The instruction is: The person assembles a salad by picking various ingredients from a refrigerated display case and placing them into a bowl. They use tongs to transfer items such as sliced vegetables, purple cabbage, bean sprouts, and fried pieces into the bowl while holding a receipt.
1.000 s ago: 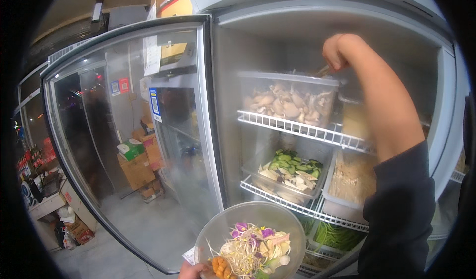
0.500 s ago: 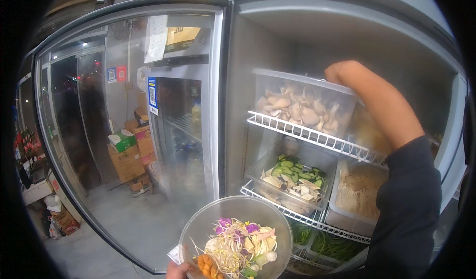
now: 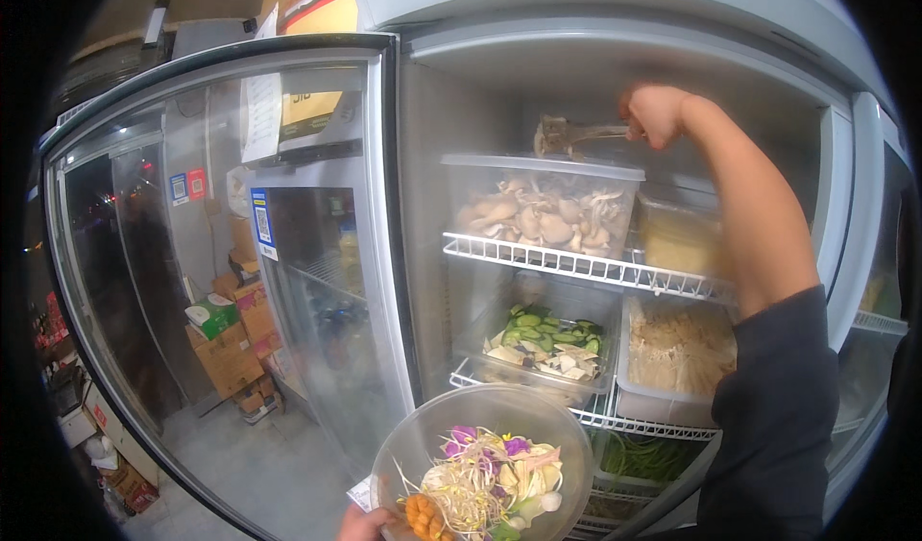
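At the bottom of the picture my left hand [image 3: 365, 523] grips the rim of a clear plastic bowl [image 3: 408, 435], thumb over its edge. Inside lie bean sprouts [image 3: 471, 488], purple petal-like pieces, pale slices and an orange coiled piece [image 3: 424, 519]. My right hand [image 3: 655, 115] is closed and raised inside the open fridge, above the top shelf. It holds what look like tongs [image 3: 600, 132], pointing left, with a greyish clump at their far end. Beneath them stands a clear tub of oyster mushrooms [image 3: 545, 216]; the tongs are over its back rim.
A tub with yellowish contents [image 3: 680, 238] is beside the mushrooms. On the wire shelf [image 3: 586, 270] below are a tub of cucumber and pale slices [image 3: 552, 334] and one of tan strands [image 3: 680, 354]. Greens [image 3: 643, 456] sit lower. The glass door [image 3: 389, 214] hangs open leftward.
My right hand has come up from behind the mushroom tub, bringing the tongs into sight. The view has shifted, and the bowl in my left hand appears slightly further right.
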The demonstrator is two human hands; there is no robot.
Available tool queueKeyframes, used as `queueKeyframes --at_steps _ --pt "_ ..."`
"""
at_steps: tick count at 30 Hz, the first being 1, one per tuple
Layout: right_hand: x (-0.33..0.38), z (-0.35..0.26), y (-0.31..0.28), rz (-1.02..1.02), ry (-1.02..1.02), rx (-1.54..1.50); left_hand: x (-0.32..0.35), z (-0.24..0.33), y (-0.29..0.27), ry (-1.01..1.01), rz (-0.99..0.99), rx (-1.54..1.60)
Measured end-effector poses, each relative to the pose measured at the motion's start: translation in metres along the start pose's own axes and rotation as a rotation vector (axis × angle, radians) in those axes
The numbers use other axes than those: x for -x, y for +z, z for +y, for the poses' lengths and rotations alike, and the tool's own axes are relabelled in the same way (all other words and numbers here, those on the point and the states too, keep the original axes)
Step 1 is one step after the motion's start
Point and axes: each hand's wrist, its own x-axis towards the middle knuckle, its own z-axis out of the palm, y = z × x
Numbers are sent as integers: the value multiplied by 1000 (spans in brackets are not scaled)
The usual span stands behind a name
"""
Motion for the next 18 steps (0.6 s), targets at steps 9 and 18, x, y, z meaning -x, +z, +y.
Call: queueKeyframes --at_steps 9,18 --pt "105 -17 -44 306 -240 -91 -28 24 0 -18 -202 -145" --pt "160 -74 -61 -112 -312 -673 -22 52 27 -58 -298 -168"
